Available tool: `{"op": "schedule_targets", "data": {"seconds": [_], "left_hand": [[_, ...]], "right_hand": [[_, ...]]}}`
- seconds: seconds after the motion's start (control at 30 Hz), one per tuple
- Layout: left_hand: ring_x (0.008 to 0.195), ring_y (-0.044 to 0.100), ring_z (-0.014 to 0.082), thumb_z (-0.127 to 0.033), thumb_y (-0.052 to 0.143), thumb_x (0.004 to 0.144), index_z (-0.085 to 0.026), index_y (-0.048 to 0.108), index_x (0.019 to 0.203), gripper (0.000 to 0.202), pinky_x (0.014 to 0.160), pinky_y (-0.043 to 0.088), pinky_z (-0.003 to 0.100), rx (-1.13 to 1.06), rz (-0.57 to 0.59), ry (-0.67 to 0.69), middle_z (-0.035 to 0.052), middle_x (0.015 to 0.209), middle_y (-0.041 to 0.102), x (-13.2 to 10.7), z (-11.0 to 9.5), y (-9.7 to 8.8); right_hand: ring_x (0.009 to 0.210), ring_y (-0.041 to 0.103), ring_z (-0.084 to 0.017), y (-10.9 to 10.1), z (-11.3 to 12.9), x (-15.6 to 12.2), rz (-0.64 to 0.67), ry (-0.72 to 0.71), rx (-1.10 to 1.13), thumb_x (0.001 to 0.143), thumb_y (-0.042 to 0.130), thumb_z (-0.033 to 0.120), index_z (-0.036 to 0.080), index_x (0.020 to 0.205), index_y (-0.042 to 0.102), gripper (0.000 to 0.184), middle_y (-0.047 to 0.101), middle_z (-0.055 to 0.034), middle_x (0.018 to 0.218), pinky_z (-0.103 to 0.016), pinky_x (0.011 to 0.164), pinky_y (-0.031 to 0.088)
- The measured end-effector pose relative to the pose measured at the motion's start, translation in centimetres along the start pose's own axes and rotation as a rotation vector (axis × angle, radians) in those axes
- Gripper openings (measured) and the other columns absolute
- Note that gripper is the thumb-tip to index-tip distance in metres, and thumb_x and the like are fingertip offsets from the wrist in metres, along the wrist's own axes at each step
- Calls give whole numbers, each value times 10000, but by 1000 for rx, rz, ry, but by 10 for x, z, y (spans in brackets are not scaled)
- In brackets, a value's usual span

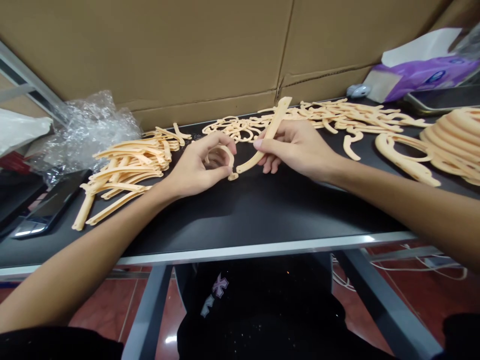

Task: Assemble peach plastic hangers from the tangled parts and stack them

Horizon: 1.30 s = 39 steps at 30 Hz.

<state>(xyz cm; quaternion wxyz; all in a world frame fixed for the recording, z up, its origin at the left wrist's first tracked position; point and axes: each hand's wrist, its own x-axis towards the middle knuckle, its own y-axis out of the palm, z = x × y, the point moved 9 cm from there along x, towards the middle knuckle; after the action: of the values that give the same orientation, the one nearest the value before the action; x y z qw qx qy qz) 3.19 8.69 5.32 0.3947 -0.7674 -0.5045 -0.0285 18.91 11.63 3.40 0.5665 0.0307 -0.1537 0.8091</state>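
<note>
My left hand is closed on a small beige ring-shaped piece, whose curved end shows past the thumb. In my right hand is a long, slightly curved beige strip, pinched between thumb and fingers and tilted up to the right. The lower end of the strip lies close beside the ring-shaped piece; I cannot tell whether they touch. Left of my left hand lies a heap of beige strips. Behind my hands are loose beige ring-shaped pieces, and farther right spreads a pile of curved beige pieces.
At right, a joined beige piece lies beside a stack of similar pieces. Crumpled clear plastic and a dark phone are at left. A purple tissue pack stands back right. Cardboard walls the black table's rear.
</note>
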Motion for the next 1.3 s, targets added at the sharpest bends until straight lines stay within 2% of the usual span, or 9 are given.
{"op": "schedule_targets", "data": {"seconds": [0.23,0.37,0.57,0.77,0.97,1.13,1.3], "left_hand": [[718,751,163,-196,709,809,-201,610,963,183,697,641,285,80,75,67,-14,831,697,-1,-18,6],[763,748,149,-172,695,837,-194,645,941,119,734,651,270,130,80,129,7,928,706,-3,-26,7],[739,727,107,-95,696,853,-181,672,940,125,733,648,210,147,91,277,-10,876,688,-4,-36,8],[754,719,130,-191,716,867,-194,679,887,42,745,645,240,213,91,195,-3,861,719,-3,-36,8],[749,725,156,-266,719,859,-200,682,857,76,732,642,279,248,84,140,15,856,734,-1,-34,8],[741,736,161,-268,715,851,-205,689,867,70,717,640,276,278,81,136,16,845,738,-1,-34,9],[721,729,149,-200,688,858,-205,692,895,37,704,628,262,309,86,196,5,843,740,-2,-39,11]], "right_hand": [[495,590,-123,5,11,-6,60,5,-75,742,825,62,178,716,626,232,635,-11,589,-248,439,471],[500,596,-142,6,7,-5,105,62,-116,725,783,49,174,702,642,190,649,-29,599,-264,428,483],[536,616,-147,6,4,-4,116,82,-105,763,735,69,171,744,652,132,652,-30,611,-269,474,550],[630,661,-183,5,4,-3,79,88,-106,770,753,67,169,833,651,157,641,-36,677,-323,581,615],[656,663,-194,5,4,-3,72,40,-34,788,725,78,177,842,667,127,634,-40,667,-312,543,599],[647,658,-178,5,4,-4,68,26,30,718,771,59,191,881,673,231,623,-5,656,-299,550,597],[618,640,-161,4,10,-6,77,17,10,720,777,68,192,838,666,203,613,4,638,-293,555,596]]}}
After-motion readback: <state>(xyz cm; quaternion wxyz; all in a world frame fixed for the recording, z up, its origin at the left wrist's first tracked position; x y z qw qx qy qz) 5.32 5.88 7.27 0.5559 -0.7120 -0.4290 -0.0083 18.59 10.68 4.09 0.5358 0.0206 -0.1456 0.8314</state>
